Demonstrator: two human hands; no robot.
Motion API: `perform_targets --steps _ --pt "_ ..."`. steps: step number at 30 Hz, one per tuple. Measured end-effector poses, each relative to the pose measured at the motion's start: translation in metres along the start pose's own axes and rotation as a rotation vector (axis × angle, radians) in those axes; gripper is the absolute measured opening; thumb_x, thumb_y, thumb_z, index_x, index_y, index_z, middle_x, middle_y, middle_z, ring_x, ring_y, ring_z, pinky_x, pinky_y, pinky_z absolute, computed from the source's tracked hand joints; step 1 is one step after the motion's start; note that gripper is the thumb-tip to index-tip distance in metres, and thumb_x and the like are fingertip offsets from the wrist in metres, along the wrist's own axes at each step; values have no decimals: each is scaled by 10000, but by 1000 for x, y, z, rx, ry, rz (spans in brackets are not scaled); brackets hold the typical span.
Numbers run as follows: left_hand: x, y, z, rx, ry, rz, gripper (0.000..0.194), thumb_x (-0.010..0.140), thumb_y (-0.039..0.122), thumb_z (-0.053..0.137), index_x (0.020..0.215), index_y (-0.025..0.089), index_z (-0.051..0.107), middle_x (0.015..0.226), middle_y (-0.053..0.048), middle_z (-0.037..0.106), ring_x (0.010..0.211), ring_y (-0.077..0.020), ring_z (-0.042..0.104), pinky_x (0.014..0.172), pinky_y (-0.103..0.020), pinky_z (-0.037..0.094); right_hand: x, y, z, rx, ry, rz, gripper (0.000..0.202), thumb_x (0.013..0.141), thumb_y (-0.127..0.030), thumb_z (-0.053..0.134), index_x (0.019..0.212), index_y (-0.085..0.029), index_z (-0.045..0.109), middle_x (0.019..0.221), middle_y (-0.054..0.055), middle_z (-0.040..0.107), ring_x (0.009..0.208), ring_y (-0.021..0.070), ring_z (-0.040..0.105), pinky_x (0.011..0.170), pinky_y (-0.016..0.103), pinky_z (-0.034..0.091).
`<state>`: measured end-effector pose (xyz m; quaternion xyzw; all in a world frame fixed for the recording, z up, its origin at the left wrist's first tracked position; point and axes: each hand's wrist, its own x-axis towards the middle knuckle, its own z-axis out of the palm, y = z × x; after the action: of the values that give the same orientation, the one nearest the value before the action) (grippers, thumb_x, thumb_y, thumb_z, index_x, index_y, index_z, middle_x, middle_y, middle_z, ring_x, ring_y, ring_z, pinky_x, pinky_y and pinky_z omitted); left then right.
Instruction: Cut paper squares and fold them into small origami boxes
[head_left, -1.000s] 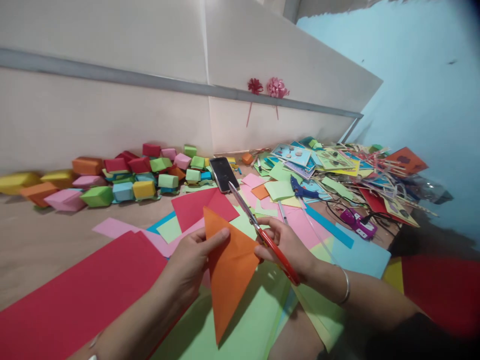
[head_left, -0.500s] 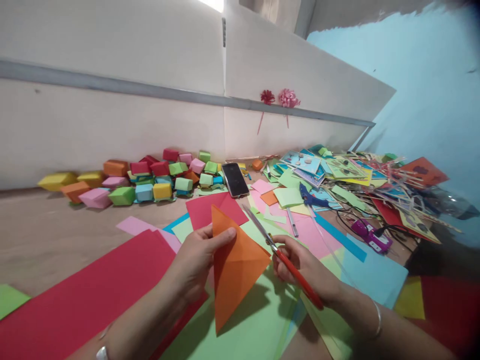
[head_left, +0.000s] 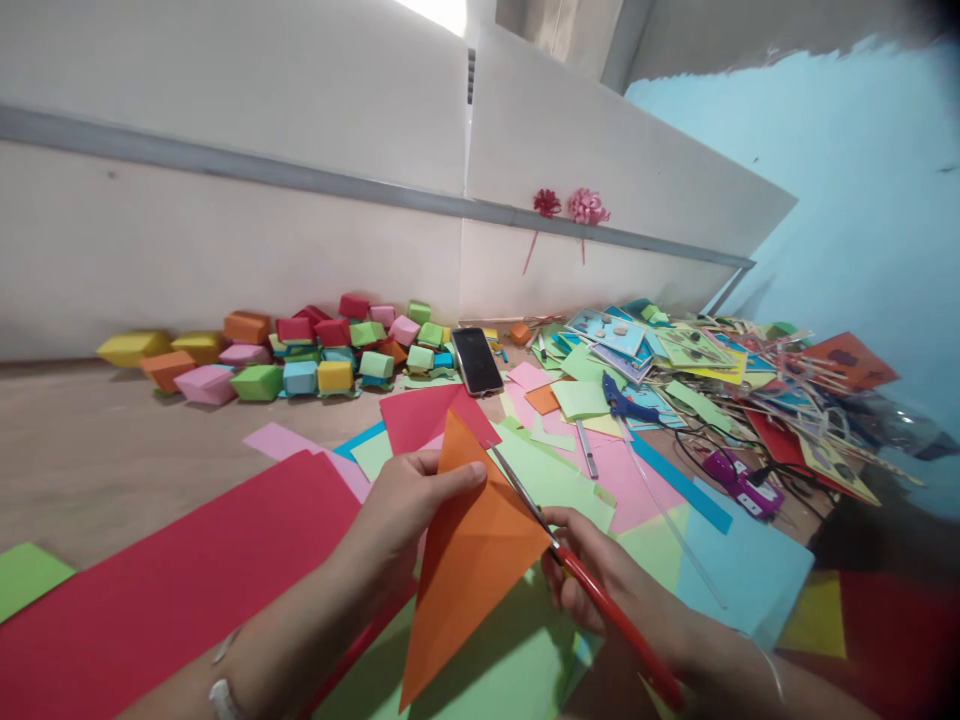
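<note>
A folded orange paper [head_left: 469,570], roughly triangular, is pinched near its upper part by my left hand [head_left: 409,515], the thumb lying on its face. My right hand [head_left: 600,560] grips red-handled scissors [head_left: 611,610]. Their metal blades lie along the paper's upper right edge, pointing up and left; whether they have cut into it I cannot tell. Beneath both hands lie light green sheets [head_left: 465,650]. A large red sheet [head_left: 202,580] lies left of my left hand.
Small coloured paper boxes [head_left: 300,378] line the back left. Behind the hands are a phone [head_left: 477,362], a cutter knife [head_left: 587,450] and a blue glue gun [head_left: 628,402]. A purple power socket [head_left: 742,482] with cables and piled cards [head_left: 694,348] are at right.
The scissors have moved against the orange paper's right edge, and their blades look closer together. The paper's lower tip has swung left. The view has shifted slightly.
</note>
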<state>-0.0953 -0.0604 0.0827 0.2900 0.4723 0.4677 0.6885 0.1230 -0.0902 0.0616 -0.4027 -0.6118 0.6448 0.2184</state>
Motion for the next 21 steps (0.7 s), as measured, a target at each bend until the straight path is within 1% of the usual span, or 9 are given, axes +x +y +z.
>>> perform_targets --steps 4,7,10,15,21 --pt "1 -2 -1 19 11 7 380 543 363 873 808 110 771 751 -128 775 666 -270 724 605 -322 557 -1 5 0 -41 -1 -30 705 826 -730 546 1279 -219 371 802 -23 398 672 112 326 612 267 287" --pt "2 -4 -1 24 21 -1 393 539 372 870 817 113 770 755 -126 775 675 -274 723 624 -338 563 -2 6 1 -38 -4 -38 692 825 -738 538 1250 -212 391 791 -25 410 671 111 334 609 266 285" --pt "3 -5 -1 38 41 -7 394 523 373 869 803 117 766 743 -121 772 665 -272 719 612 -335 560 -3 6 3 -62 19 -48 680 840 -742 509 1236 -201 398 796 -20 432 673 109 345 606 259 298" --pt "4 -5 1 21 63 -21 408 488 371 874 785 118 756 718 -119 765 648 -278 714 578 -329 550 -3 7 4 -88 71 -38 698 820 -747 537 1224 -194 403 786 -20 454 672 109 373 600 251 323" --pt "4 -5 2 -23 49 -32 380 462 343 874 727 108 738 673 -118 751 579 -248 691 540 -306 540 -2 10 2 -114 77 -58 680 812 -744 552 1197 -196 433 737 -40 458 625 95 371 558 235 302"
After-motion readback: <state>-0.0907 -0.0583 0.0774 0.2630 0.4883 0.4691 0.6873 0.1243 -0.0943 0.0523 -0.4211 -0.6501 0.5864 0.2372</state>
